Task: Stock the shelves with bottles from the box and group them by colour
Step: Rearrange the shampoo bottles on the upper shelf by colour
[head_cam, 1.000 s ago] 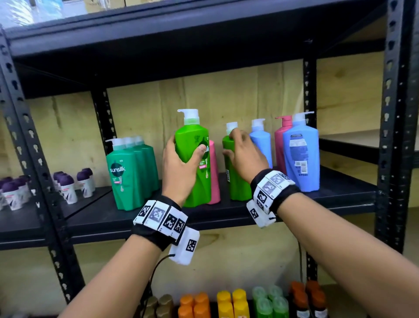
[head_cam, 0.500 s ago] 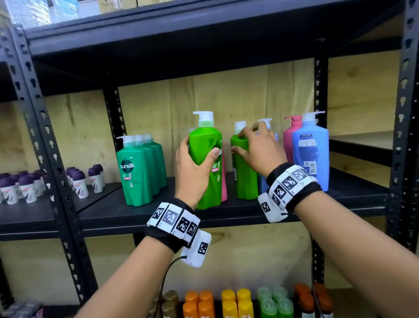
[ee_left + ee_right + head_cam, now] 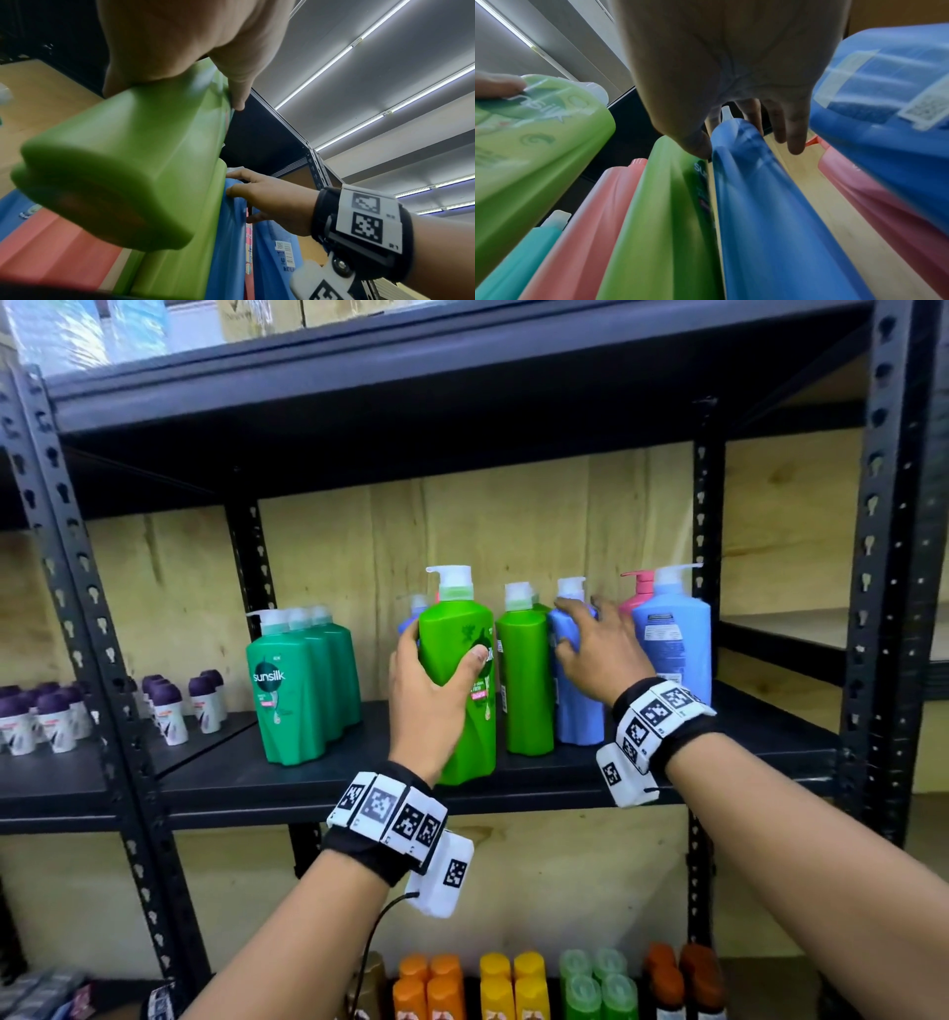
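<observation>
Head view: left grip [image 3: 429,706] wraps green bottle [image 3: 459,660] midway.

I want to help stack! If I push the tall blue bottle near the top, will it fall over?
Probably it could tip: the blue bottle is tall and narrow, and the right hand touches it high up. Its plastic looks smooth, so it may slide on the shelf instead. The green bottle close beside it might stop a fall that way.
</observation>
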